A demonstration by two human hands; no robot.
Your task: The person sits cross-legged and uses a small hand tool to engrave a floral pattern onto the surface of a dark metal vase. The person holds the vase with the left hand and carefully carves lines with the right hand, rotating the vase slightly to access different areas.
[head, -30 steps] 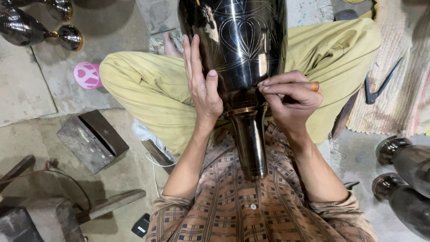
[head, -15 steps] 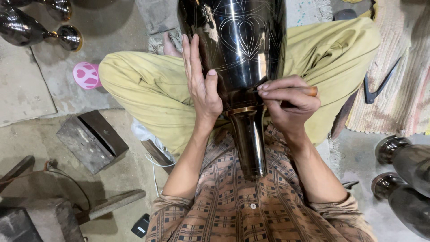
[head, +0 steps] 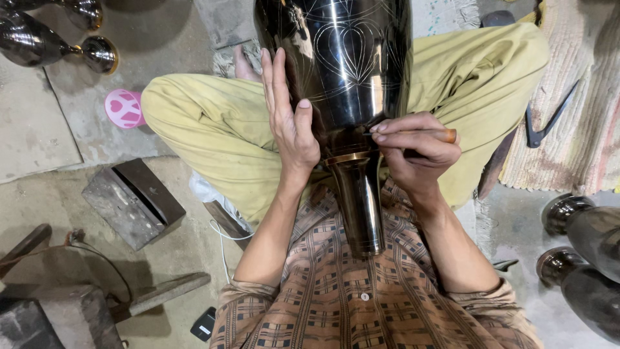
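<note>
My right hand (head: 413, 152) is clenched round a thin engraving tool (head: 420, 133), its tip at the dark engraved vase (head: 349, 71). My left hand (head: 290, 116) lies flat and open against the vase's side, steadying it on my lap, neck pointing toward my chest. More dark vases (head: 584, 239) lie on the floor to my right.

A round pink sticker (head: 123, 108) with a white pattern lies flat on the concrete floor, well to the left of the left hand (head: 292, 123) and beyond the bent knee. A small dark phone-like device (head: 204, 324) with a pale patch on its face lies on the floor, below the left hand, just beside the elbow.
</note>
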